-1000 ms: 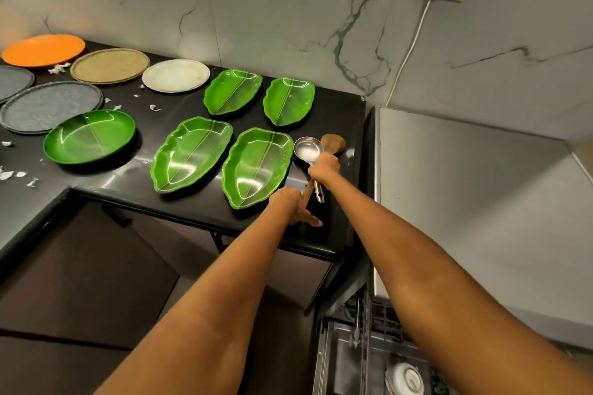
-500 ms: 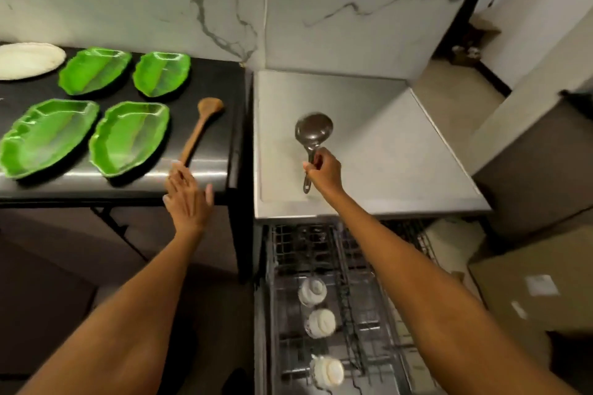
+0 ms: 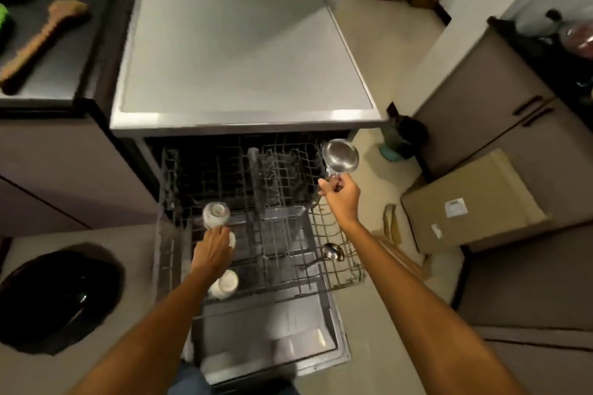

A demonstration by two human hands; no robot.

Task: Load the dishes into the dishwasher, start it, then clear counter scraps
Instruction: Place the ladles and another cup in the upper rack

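Right hand [image 3: 341, 199]: pinches the steel ladle [image 3: 340, 157] by its handle, bowl just above.
Left hand [image 3: 213, 250]: over a white cup [image 3: 231, 239] in the rack [image 3: 333, 228]; grip cannot be told.

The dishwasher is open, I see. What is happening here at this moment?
A person is loading the dishwasher. The right hand holds a steel ladle by its handle over the right edge of the pulled-out rack. The left hand reaches down to the white cups on the rack's left side. Another ladle already lies in the rack. A wooden spoon waits on the counter.
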